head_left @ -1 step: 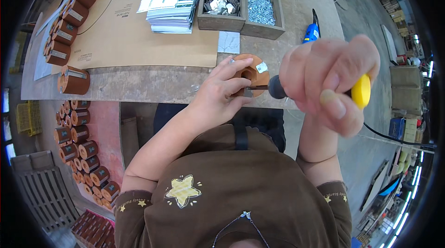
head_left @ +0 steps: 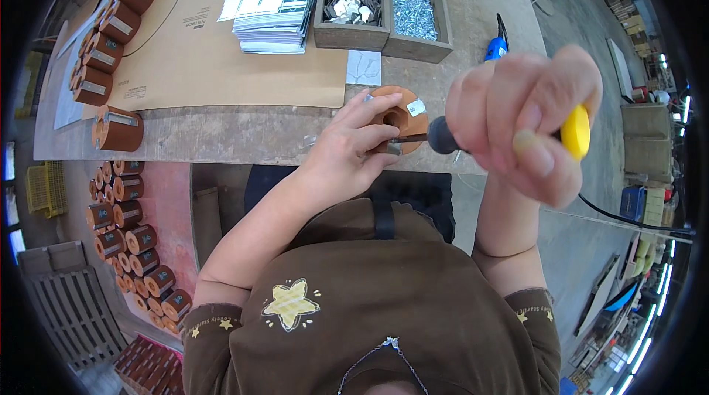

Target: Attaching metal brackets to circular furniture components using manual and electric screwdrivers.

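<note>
A round brown coil [head_left: 405, 116] with a small white label lies at the near edge of the workbench [head_left: 221, 136]. My left hand [head_left: 346, 152] rests on the coil's left side, fingers spread over it and pinching at the screwdriver's metal tip. My right hand [head_left: 517, 129] is raised close to the camera. It is closed around a screwdriver [head_left: 442, 136] with a black and yellow handle. The shaft points left into the coil's lower edge.
More brown coils [head_left: 111, 25] line the left of a cardboard sheet [head_left: 207, 62]. A stack of green-and-white cards [head_left: 277, 0] and two wooden boxes [head_left: 351, 34] of metal parts and screws stand at the back. A blue tool [head_left: 496, 48] lies to the right. Coils [head_left: 133, 247] and a pallet [head_left: 66, 306] sit on the floor.
</note>
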{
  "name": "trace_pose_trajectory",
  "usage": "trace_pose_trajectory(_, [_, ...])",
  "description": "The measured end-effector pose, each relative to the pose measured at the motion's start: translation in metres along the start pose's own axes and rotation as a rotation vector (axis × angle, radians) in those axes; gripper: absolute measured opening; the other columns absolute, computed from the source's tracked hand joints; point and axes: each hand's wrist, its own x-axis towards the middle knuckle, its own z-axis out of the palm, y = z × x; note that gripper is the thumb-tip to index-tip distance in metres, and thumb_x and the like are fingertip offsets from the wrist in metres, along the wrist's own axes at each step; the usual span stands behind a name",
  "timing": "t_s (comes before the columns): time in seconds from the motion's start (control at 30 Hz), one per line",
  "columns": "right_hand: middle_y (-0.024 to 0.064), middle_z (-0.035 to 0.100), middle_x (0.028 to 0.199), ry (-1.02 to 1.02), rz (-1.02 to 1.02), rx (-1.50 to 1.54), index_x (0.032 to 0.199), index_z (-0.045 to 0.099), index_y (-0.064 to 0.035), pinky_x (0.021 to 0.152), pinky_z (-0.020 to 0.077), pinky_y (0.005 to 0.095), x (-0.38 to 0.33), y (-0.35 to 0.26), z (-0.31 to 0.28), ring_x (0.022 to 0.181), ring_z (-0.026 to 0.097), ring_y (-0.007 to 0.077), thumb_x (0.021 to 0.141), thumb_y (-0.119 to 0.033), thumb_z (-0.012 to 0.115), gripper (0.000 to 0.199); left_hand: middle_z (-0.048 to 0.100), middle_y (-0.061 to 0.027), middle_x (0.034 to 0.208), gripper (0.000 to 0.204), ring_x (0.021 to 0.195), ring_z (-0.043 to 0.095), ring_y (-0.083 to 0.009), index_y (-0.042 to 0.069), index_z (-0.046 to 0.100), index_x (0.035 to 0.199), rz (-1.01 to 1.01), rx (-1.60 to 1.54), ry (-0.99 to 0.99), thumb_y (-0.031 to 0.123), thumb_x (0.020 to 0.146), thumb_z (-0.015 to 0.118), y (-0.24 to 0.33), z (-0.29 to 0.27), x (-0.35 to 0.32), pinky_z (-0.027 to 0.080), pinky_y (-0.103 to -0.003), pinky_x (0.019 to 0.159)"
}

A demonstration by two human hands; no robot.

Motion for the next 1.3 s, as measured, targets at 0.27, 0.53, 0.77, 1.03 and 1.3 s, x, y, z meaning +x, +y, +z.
trace_pose_trajectory(0.27, [0.0015,0.046,0.061,0.022,0.148,0.116,0.085,0.041,-0.0085,0.048,0.0387,0.0254,0.010,-0.001,-0.007,0.046,0.040,0.0102,0.080,-0.011,0.049,0.009,0.050,-0.0116,0.120,0.022,0.107,0.048,-0.0279,-0.001,0.060,0.083,-0.119,0.051,0.033,0.003,0.064,0.070,0.009,0.005,0.003,0.051,-0.032,0.075])
trace_pose_trajectory(0.53, [0.0027,0.044,0.062,0.111,0.050,0.131,0.089,0.042,-0.0062,0.050,0.0389,0.0255,-0.003,0.003,-0.015,0.048,0.039,0.0099,0.082,-0.010,0.043,0.008,0.049,-0.0116,0.119,0.021,0.101,0.050,-0.0268,-0.001,0.058,0.079,0.018,0.102,0.008,0.003,0.063,0.071,0.003,-0.004,0.004,0.052,-0.031,0.070])
trace_pose_trajectory(0.77, [0.0036,0.046,0.062,0.158,0.058,0.017,0.088,0.042,-0.0051,0.050,0.0390,0.0258,-0.001,-0.008,0.010,0.050,0.043,0.0108,0.081,-0.008,0.047,0.010,0.034,-0.0169,0.130,0.031,0.092,0.052,-0.0236,0.003,0.055,0.084,-0.123,0.106,0.038,0.000,0.059,0.073,0.003,0.009,-0.002,0.050,-0.029,0.068])
trace_pose_trajectory(1.03, [0.0065,0.045,0.068,0.275,-0.146,-0.046,0.093,0.046,-0.0031,0.053,0.0397,0.0301,-0.012,-0.041,-0.030,0.055,0.044,0.0149,0.086,-0.007,0.040,0.010,0.031,-0.0206,0.133,0.031,0.102,0.050,-0.0323,0.006,0.056,0.088,-0.097,0.089,0.028,-0.004,0.061,0.067,0.002,0.003,-0.007,0.044,-0.038,0.087])
trace_pose_trajectory(1.3, [0.0067,0.044,0.070,0.382,-0.110,-0.123,0.098,0.046,-0.0044,0.056,0.0396,0.0309,-0.037,-0.048,-0.028,0.058,0.044,0.0148,0.087,-0.011,0.038,0.015,0.032,-0.0192,0.134,0.036,0.121,0.032,-0.0425,0.004,0.055,0.097,-0.043,0.451,-0.287,-0.008,0.063,0.052,0.015,-0.061,0.007,0.032,-0.044,0.100])
